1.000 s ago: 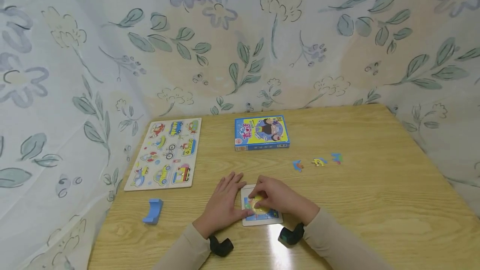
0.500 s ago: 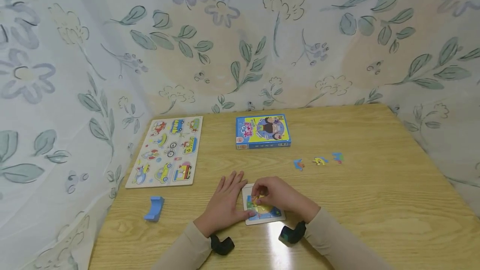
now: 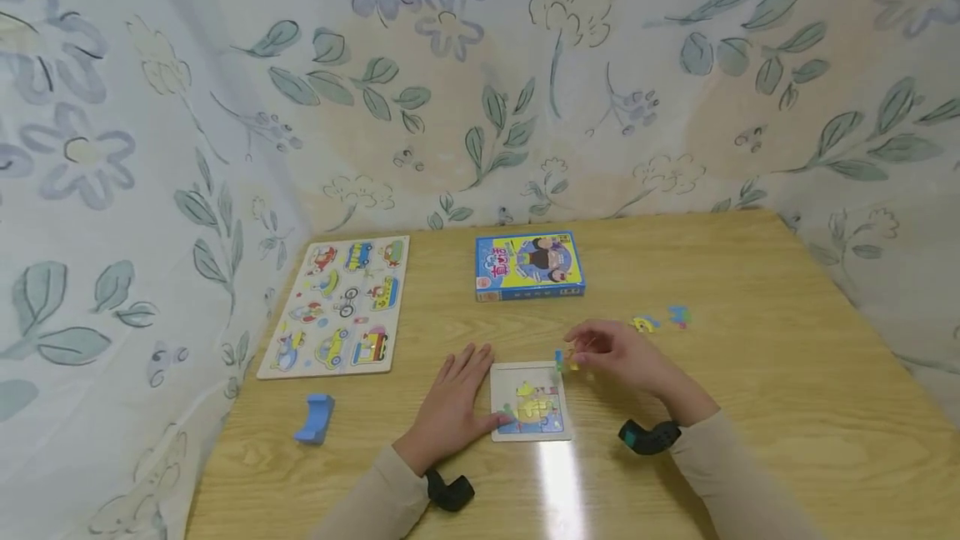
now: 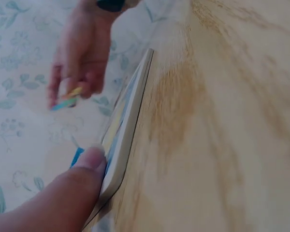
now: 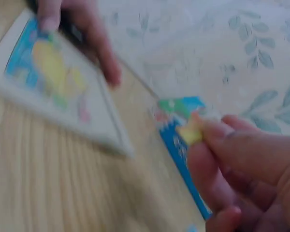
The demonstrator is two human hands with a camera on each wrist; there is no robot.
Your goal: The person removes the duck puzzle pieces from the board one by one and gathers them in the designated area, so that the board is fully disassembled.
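A small jigsaw board [image 3: 510, 377] with a pale frame lies on the table; yellow and blue pieces fill its lower and right parts, and its upper left shows bare backing. My left hand [image 3: 453, 402] lies flat at the board's left side, fingers spread, its thumb [image 4: 89, 162] resting on the edge. Just off the board's upper right corner, my right hand [image 3: 611, 352] pinches a yellow, blue and green jigsaw piece [image 4: 67, 100] between thumb and fingers, raised over the table. The right wrist view shows its yellow part [image 5: 191, 134] at the fingertips, blurred.
Two loose jigsaw pieces, one yellow [image 3: 645, 324] and one blue [image 3: 678, 317], lie right of my right hand. Behind the board stands a blue card box [image 3: 529, 267]. A vehicle puzzle board [image 3: 335, 307] and a blue arched block [image 3: 315, 419] are at the left.
My right hand has lifted away from the board toward the upper right with a jigsaw piece, baring the board's upper left. It now covers where the leftmost loose piece lay. My left hand stays put.
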